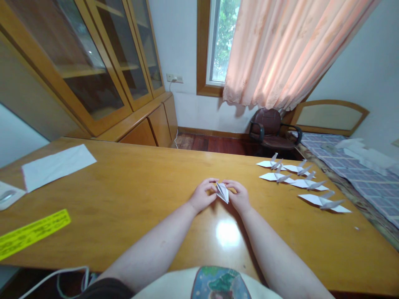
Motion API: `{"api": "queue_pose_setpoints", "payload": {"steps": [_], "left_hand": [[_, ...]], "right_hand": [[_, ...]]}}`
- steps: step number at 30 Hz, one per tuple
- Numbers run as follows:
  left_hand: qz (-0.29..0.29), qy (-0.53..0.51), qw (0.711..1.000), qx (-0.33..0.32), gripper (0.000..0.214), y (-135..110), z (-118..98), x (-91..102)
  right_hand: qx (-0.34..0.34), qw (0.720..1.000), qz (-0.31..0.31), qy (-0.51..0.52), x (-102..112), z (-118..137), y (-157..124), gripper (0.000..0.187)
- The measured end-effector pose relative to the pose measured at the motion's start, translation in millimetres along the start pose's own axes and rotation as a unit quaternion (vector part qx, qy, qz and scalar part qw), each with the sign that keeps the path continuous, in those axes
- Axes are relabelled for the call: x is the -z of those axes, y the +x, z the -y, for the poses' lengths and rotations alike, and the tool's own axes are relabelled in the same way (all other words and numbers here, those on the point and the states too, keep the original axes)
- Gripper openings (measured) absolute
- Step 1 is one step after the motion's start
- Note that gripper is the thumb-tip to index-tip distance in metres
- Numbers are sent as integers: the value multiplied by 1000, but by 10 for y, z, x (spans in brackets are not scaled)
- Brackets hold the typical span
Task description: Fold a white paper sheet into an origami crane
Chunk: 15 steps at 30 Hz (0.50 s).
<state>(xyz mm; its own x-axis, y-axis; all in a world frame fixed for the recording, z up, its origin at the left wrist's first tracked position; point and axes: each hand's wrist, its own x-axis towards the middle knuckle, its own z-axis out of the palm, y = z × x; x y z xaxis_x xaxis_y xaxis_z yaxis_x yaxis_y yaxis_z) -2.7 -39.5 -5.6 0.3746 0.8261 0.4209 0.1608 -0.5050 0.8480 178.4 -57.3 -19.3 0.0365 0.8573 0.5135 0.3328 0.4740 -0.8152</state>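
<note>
A small piece of folded white paper (222, 193) is held between my two hands, just above the middle of the wooden table. Its layers come to a point on the side nearest me. My left hand (204, 194) pinches the left edge with thumb and fingers. On the other side, my right hand (238, 194) grips the right edge, its fingertips near the top. Several finished white paper cranes (324, 202) stand with wings spread at the table's right side.
White paper sheets (59, 166) lie at the table's far left, near a yellow printed strip (34, 233) and a pale object (9, 195) at the edge. Beyond the table (140, 178) are a glass-door cabinet (131, 83), an armchair (269, 128) and a bed (358, 166).
</note>
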Motion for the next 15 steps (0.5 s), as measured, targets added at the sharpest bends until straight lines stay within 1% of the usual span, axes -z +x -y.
{"api": "queue_pose_setpoints", "payload": {"steps": [5, 7, 9, 11, 13, 15], "left_hand": [[-20, 26, 999, -13, 7, 17, 16, 7], [-32, 32, 999, -6, 5, 20, 25, -4], [-45, 19, 998, 34, 4, 22, 48, -31], [-54, -24, 994, 91, 11, 24, 84, -69], [-63, -94, 984, 139, 22, 27, 127, -107], [-74, -156, 971, 166, 32, 31, 165, -132]], "right_hand": [[-5, 1000, -5, -13, 3, 45, 9, 3], [-27, 1000, -3, -12, -11, 55, 6, 6], [-72, 997, -16, 6, -38, 60, 1, 12], [-123, 991, -22, 50, -75, 55, 1, 21], [-163, 981, -3, 108, -109, 43, 9, 28], [-191, 968, 27, 159, -132, 29, 22, 32]]}}
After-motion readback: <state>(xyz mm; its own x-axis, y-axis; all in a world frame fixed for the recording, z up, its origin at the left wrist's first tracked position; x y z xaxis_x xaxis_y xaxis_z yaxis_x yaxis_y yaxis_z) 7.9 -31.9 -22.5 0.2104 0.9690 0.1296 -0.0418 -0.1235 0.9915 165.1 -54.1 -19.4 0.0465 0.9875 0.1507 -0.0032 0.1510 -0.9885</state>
